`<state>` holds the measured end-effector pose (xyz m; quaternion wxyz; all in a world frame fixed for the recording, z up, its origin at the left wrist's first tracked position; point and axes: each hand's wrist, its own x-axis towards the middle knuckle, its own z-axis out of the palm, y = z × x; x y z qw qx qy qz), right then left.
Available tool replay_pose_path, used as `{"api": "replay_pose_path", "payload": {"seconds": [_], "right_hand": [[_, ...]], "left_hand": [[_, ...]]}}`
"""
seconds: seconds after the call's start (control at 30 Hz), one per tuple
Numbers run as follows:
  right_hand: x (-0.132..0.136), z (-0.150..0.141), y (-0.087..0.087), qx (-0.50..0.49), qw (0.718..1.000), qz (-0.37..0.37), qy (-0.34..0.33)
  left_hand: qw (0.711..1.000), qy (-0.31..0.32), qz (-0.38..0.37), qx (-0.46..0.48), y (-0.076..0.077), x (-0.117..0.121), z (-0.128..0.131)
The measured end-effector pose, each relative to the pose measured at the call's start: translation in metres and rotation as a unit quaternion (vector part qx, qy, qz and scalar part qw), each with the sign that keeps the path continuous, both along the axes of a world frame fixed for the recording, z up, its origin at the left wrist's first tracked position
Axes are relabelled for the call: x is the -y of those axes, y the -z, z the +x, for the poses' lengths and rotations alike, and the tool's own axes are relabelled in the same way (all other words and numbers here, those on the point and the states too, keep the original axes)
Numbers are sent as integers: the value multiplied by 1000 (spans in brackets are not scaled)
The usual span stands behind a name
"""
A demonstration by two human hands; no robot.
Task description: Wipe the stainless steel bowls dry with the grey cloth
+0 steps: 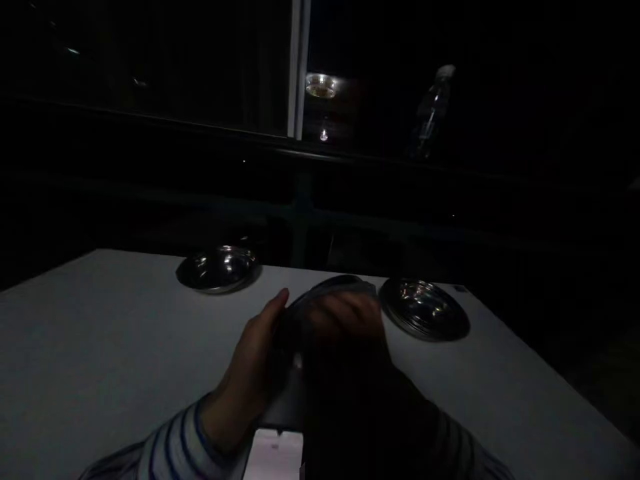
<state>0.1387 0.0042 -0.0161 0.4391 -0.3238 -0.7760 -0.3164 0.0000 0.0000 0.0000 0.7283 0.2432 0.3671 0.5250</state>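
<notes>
The scene is very dark. My left hand [250, 373] in a striped sleeve is curled round the left side of a dark round object, perhaps a metal plate [335, 290], held above the white table [100, 347]. My right hand [350, 320] lies over the same object, blurred and in shadow; its fingers are not clear. A shiny metal bowl [219, 268] sits at the far left of the table. A flat stack of metal plates [425, 308] sits at the far right.
A small white item [275, 453] lies near my wrists at the table's near edge. Beyond the table stand a dark railing [300, 220], a white post [299, 67], a glinting glass [321, 85] and a plastic bottle [434, 110].
</notes>
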Motion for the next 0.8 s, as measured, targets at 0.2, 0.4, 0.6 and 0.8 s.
{"api": "replay_pose_path", "payload": {"seconds": [0.2,0.4,0.6,0.8], "right_hand": [[-9,15,2,-58,995,-86,-10],[2,1,8,24,998,-58,-21],[0,3,12,47,996,-72,-29],[-5,12,2,-22,994,-104,24]], "left_hand": [[999,18,-24,25,-3,-1,-2],[999,1,-36,21,-5,-1,-2],[996,35,-72,41,-7,1,-1],[996,46,-59,44,-13,0,-2]]}}
